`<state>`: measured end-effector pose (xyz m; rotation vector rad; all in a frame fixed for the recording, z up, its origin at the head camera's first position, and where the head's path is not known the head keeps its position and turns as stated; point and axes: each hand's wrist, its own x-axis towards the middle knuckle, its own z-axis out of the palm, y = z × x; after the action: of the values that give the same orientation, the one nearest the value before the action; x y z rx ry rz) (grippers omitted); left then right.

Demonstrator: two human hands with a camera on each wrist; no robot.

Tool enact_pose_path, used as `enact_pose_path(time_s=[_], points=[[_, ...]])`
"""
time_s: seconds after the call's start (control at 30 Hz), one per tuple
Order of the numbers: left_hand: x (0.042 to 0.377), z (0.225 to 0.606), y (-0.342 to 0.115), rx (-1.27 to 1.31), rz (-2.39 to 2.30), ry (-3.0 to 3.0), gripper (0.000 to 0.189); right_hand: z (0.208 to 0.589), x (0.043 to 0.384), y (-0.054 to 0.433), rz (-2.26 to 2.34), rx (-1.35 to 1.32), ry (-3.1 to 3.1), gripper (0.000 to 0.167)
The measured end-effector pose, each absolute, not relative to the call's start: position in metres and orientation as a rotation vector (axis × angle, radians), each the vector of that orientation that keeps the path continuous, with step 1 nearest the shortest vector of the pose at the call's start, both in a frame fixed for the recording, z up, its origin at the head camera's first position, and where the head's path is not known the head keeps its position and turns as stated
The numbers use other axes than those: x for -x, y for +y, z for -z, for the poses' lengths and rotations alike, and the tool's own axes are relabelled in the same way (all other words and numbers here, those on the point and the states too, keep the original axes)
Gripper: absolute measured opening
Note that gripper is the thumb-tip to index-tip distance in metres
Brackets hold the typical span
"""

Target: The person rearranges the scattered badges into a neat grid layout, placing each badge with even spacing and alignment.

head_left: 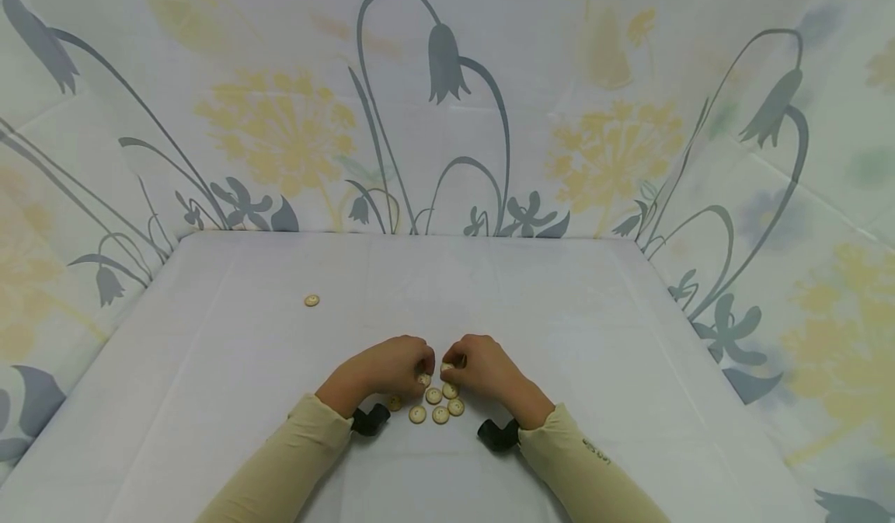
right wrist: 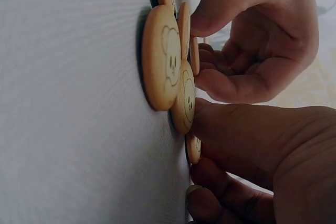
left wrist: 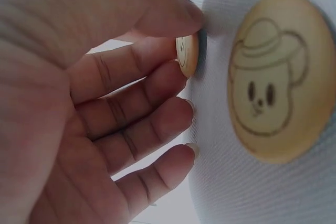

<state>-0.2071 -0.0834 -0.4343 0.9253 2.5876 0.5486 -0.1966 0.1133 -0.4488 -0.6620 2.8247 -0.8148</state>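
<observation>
Round biscuits printed with cartoon animal faces lie on the white cloth, grouped between the two hands in the head view. My left hand (head_left: 395, 364) pinches one biscuit (left wrist: 188, 59) by its edge between thumb and fingers, low over the cloth. My right hand (head_left: 485, 367) has thumb and fingertips about another biscuit (right wrist: 195, 148), at the far side of the group. Several other biscuits, such as one in the middle (head_left: 433, 395) and one nearer (head_left: 417, 414), lie flat. Part of a biscuit (head_left: 395, 404) shows beneath the left wrist. The fingertips are partly hidden in the head view.
A single biscuit (head_left: 311, 300) lies apart, farther back to the left. Black wrist-worn devices (head_left: 370, 420) stick out below both wrists. White cloth (head_left: 559, 305) covers the table, and a flower-printed sheet (head_left: 280, 119) rises behind it and at both sides.
</observation>
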Motion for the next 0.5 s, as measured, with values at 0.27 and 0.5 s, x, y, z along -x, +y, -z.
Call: enact_pose_path(time_s=[0.27,0.5], points=[[0.210,0.433,-0.089,-0.891,-0.600,2.596,0.014,0.450,0.195,0.114,0.821,0.667,2.827,0.017],[0.214,0.429,-0.095,-0.872,-0.658,2.622,0.012,0.451,0.198,0.114,0.808,0.666,2.826,0.016]])
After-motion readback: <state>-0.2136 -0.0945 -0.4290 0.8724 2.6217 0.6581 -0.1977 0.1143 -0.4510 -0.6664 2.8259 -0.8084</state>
